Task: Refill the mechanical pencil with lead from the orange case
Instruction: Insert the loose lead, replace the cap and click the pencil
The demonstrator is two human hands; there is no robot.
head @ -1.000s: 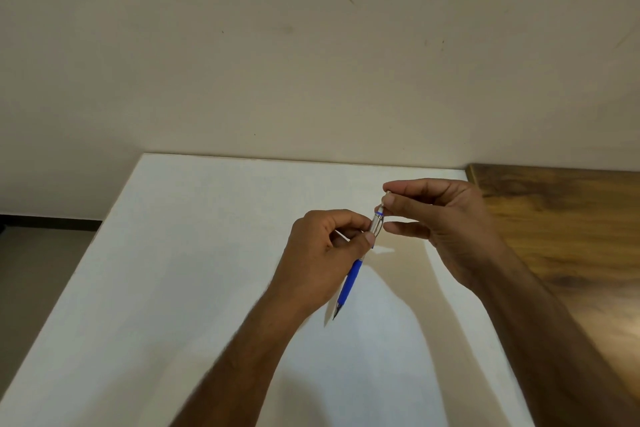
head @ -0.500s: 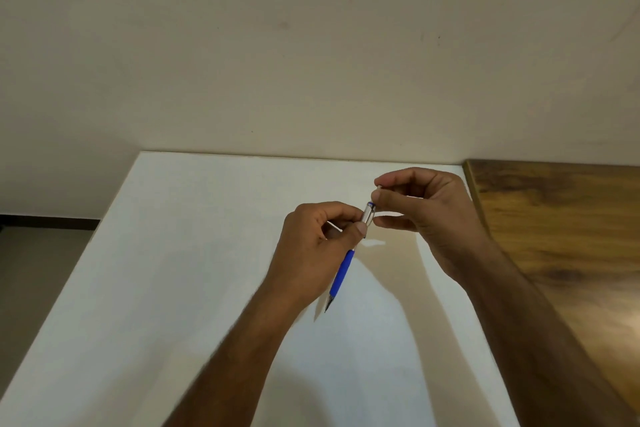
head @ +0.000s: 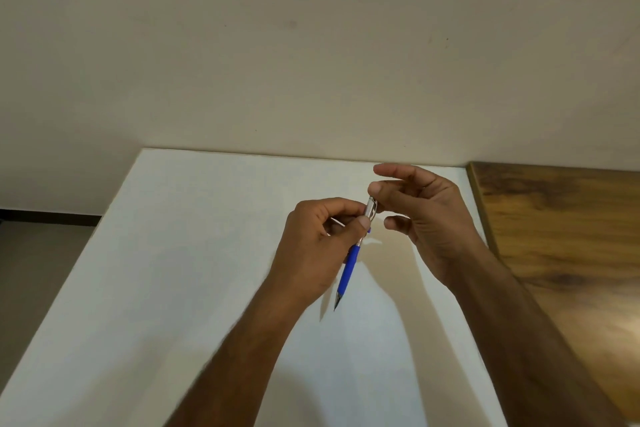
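My right hand (head: 420, 215) just fanned open at the pencil (head: 349, 265) cap (12 o'clock end), left hand (head: 320, 246) clamps the barrel; lead likely in

Hands and pencil above the right half of the table, wall behind.

The table (head: 173, 288) runs back to the wall (head: 311, 45) at its far edge; a wooden surface (head: 571, 236) adjoins its right edge, and floor (head: 34, 270) lies beyond its left edge. The left hand (head: 318, 253) sits left of the right hand (head: 426, 218), both nearer the far-right corner than the near edge. The mechanical pencil (head: 349, 267) is in the left hand, tilted, tip toward the near edge, its top end at the right hand's fingertips (head: 375, 189).
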